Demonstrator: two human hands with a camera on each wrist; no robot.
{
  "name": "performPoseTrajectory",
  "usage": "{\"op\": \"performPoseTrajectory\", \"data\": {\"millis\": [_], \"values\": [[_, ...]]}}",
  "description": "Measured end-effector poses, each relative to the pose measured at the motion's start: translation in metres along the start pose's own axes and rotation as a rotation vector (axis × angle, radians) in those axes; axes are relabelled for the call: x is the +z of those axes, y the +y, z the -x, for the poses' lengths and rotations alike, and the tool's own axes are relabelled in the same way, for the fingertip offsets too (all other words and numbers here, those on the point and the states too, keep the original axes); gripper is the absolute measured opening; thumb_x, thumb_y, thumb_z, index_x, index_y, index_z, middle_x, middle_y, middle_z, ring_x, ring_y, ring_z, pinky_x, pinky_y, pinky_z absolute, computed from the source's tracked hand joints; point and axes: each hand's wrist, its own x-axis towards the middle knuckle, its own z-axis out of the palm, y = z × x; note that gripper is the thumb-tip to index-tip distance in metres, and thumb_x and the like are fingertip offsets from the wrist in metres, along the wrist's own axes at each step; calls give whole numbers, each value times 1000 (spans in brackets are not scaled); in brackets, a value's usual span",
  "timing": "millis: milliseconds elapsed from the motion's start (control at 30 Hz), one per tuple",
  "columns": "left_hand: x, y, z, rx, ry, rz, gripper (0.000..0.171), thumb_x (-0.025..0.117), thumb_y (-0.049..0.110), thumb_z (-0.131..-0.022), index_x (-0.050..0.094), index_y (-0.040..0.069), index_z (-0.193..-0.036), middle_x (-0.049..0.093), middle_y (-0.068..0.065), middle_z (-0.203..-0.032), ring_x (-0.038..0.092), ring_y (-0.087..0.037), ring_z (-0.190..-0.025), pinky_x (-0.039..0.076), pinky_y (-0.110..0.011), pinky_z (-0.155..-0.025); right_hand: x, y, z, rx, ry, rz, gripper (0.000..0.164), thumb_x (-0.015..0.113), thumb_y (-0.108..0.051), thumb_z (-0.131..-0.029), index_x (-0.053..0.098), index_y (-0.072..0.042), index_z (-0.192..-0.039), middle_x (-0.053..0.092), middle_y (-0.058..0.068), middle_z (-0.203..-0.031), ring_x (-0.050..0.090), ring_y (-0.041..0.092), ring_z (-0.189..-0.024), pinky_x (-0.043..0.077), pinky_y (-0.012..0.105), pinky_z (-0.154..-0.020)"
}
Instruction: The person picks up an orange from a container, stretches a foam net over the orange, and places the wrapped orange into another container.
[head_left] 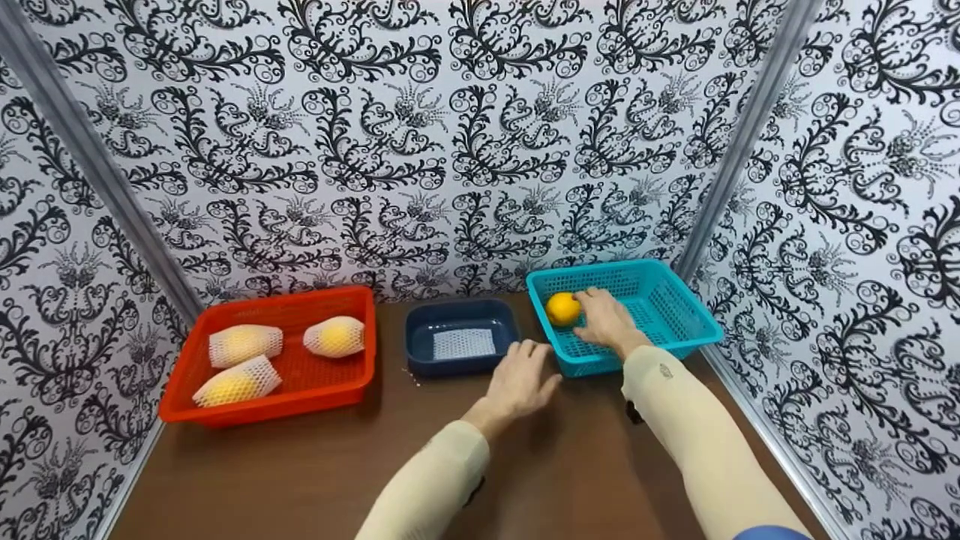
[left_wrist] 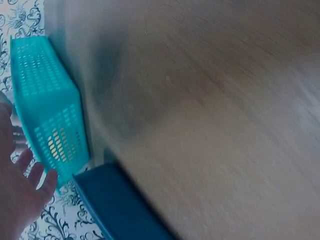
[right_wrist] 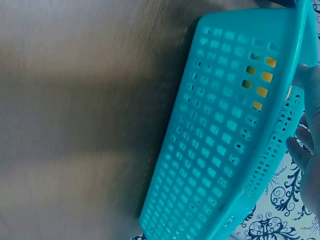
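An orange (head_left: 563, 308) lies in the left part of the turquoise basket (head_left: 682, 300); its colour shows through the basket's holes in both wrist views. My right hand (head_left: 604, 319) reaches over the basket just right of the orange, fingertips close beside the fruit, fingers loosely spread in the right wrist view. My left hand (head_left: 519, 379) hovers between that basket and the navy tray (head_left: 420, 367), palm down with relaxed fingers and nothing in its grasp. A piece of white foam netting (head_left: 464, 343) lies flat in the navy tray.
On the left stands a red basket (head_left: 315, 384) with yellowish fruits in white foam nets, one of them a netted fruit (head_left: 334, 337) at its right side. All containers sit on a brown table (head_left: 300, 472) before patterned walls with metal corner posts.
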Motion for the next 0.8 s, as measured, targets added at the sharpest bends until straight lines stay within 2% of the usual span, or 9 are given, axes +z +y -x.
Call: {"op": "performPoseTrajectory", "data": {"millis": [100,300,467,600,700,800], "values": [[7,2,-3,12,10,-19,42,79,38,-103,68,14,-135,70,-7,-129,66,-28,-114,62,-40,-96,6,1,-5,-10,-17,25,74,87,-29,-98,56,-3,-161,58,26,-162,56,48,-149,52,65,-121],[20,6,-9,23,46,-26,36,82,37,-101,67,16,-126,68,-6,-121,65,-26,-109,62,-37,-92,18,3,-16,-19,-60,47,77,87,-28,-99,52,-1,-163,55,28,-164,54,49,-151,51,64,-123],[32,5,-14,22,48,-52,34,81,37,-103,66,20,-128,63,-5,-122,63,-24,-109,62,-36,-90,25,5,-28,1,-81,40,80,86,-27,-100,48,-2,-166,54,28,-165,54,49,-151,51,64,-124],[39,2,-19,65,114,-83,27,82,33,-103,69,20,-123,64,-5,-124,63,-24,-110,63,-34,-90,27,6,-36,-4,-88,59,81,85,-26,-100,46,-1,-167,53,28,-166,53,50,-152,50,65,-123],[40,1,-23,103,168,-103,22,82,33,-103,71,19,-117,67,-4,-125,65,-23,-112,62,-33,-94,27,6,-43,-22,-91,82,81,86,-27,-100,47,-1,-166,53,29,-164,54,50,-150,53,65,-120],[40,0,-28,124,186,-105,19,82,32,-104,72,18,-113,69,-2,-123,65,-21,-113,62,-31,-98,25,5,-50,-49,-110,90,84,87,-26,-99,45,-2,-168,51,29,-167,53,52,-150,54,65,-118]]}}
